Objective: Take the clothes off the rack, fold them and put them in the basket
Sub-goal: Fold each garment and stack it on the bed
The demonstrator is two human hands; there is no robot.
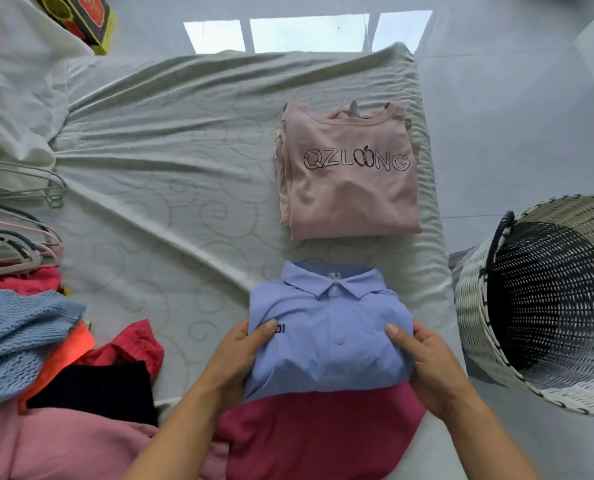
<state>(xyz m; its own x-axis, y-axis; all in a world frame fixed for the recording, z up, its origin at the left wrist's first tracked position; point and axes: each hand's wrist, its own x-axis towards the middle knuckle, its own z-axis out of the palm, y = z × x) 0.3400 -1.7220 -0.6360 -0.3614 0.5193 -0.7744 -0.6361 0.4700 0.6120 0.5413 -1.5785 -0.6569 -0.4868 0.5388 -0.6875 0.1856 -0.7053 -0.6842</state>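
I had the folded blue shirt (pixel 330 327) in both hands at the near edge of the bed (pixel 170 202), collar pointing away from me. My left hand (pixel 243 355) pinched its left side, thumb on top and fingers curled under; my right hand (pixel 423 365) gripped the right side the same way. It lay partly over a magenta garment (pixel 319 434) nearer to me.

The shirt looked light, soft and floppy, so I judged the fold would slump if I lifted it by one edge. Hands under both sides, supporting it like a tray, seemed the safest hold for carrying it across to the woven basket (pixel 475 306), which stood tilted on the floor just to the right of the bed, its mouth facing me and nothing visible inside.

On the shirt's chest, beside my left thumb, only the letters "DI" showed; the rest was covered. Farther off lay a folded pink top (pixel 351 188) printed "QZLOONG", the two O's drawn as apples. The collar label was too small to read. Unfolded clothes (pixel 28 334) and hangers (pixel 18 237) lay at the left.
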